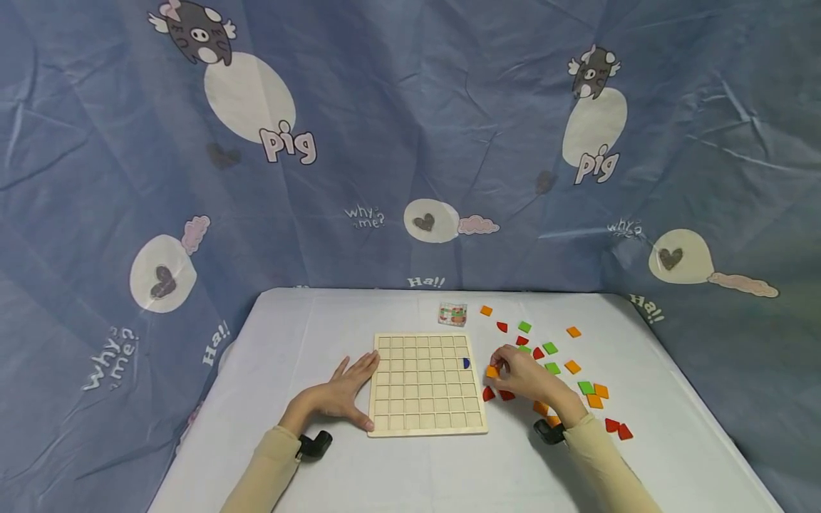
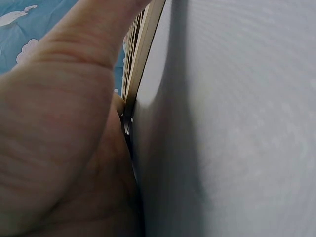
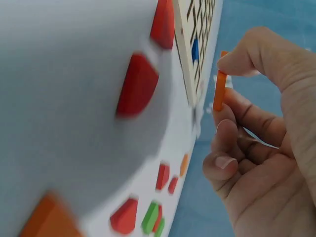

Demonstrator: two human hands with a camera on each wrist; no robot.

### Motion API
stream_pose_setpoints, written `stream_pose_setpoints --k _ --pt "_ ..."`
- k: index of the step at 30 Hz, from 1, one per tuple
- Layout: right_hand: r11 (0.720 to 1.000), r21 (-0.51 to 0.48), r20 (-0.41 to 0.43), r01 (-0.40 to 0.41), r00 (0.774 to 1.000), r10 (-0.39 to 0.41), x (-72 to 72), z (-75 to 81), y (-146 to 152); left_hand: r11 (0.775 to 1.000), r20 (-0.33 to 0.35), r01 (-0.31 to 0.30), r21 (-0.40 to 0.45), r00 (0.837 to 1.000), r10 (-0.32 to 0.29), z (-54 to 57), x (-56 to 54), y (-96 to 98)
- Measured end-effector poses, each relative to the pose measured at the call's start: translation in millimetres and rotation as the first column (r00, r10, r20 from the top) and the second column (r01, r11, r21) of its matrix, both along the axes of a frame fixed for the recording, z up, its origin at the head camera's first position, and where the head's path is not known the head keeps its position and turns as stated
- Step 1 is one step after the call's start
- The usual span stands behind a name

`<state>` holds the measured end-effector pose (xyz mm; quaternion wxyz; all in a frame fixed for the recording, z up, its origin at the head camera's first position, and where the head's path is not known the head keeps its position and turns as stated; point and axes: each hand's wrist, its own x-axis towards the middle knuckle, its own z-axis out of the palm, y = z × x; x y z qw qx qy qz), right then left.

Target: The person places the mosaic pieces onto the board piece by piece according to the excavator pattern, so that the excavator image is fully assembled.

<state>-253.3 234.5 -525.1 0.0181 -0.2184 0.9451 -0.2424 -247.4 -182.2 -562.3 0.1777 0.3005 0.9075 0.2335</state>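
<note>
Pinched between the thumb and a finger of the right hand (image 1: 522, 372), a small orange tile (image 1: 492, 372), in the lower half of the head frame, right of centre. In the right wrist view, visible by its thin edge in the upper right part, held apart from the white tabletop (image 1: 410, 470). Just beside, in the lower centre of the head frame, a pale wooden board (image 1: 420, 388) with a grid of square cells. In one cell near its right border, a blue half-round piece (image 1: 466, 363). At the left border of the board, the left hand (image 1: 340, 392), with thumb and fingers spread, touching this border. In the left wrist view, a large part of this hand on the left side. Around the right hand and further right, scattered red pieces (image 1: 489, 394), green tiles (image 1: 552, 368) and more orange tiles (image 1: 574, 367). Above the board, toward its upper right corner, a small printed card (image 1: 452, 314). At the lower frame edge, beige sleeves (image 1: 263, 470). Behind, in the upper half, a blue curtain (image 1: 385, 164) with printed pigs and words.
</note>
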Motion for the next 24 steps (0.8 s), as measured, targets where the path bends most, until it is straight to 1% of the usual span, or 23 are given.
stream_pose_setpoints --k 5,10,13,18,24 --pt "0.997 -0.002 0.02 -0.077 0.997 0.077 -11.1 -5.0 -20 1.0 0.011 0.006 0.012 1.0 -0.006 -0.2 0.1 0.0" --pt "0.99 -0.022 0.039 -0.14 0.989 0.141 -17.8 -10.4 -32 1.0 0.013 0.008 0.022 1.0 -0.009 0.0 0.2 -1.0" --pt "0.987 -0.016 0.046 -0.163 0.986 0.163 -19.6 -11.3 -36 1.0 0.011 0.009 0.023 1.0 -0.009 -0.1 0.4 -1.1" --pt "0.979 0.002 0.049 -0.202 0.978 0.202 -20.7 -8.3 -38 1.0 0.015 0.012 0.024 1.0 -0.012 1.5 0.5 -1.2" --pt "0.976 -0.016 0.09 -0.216 0.972 0.217 -20.2 -5.7 -38 1.0 0.019 0.008 0.029 1.0 -0.008 2.3 0.9 -0.8"
